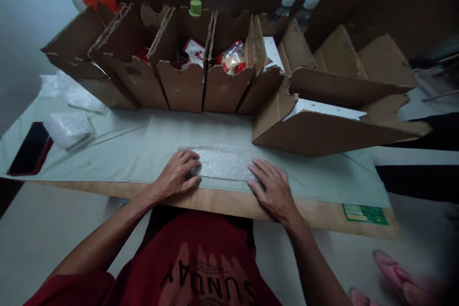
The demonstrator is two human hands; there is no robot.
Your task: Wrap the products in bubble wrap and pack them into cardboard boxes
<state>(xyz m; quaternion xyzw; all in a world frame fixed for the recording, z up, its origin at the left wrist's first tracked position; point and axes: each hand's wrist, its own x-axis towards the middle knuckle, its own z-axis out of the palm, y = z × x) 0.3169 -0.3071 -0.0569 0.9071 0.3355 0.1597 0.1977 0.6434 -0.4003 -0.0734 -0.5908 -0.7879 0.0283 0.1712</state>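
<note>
A flat strip of bubble wrap (224, 162) lies lengthwise near the front edge of the cloth-covered table. My left hand (179, 172) rests on its left end, fingers slightly bent and the thumb apart from them. At the other end, my right hand (270, 186) touches the strip with its fingertips, fingers spread and thumb apart. Neither hand appears to be gripping it. Whether anything is wrapped inside the strip cannot be made out.
Several open cardboard bins (184, 88) line the back, some holding packets. A wider cardboard bin (337, 134) with a white box (326, 107) stands right. Bubble-wrapped pieces (68, 129) and a phone (30, 148) lie left. A green card (365, 213) lies near the right front edge.
</note>
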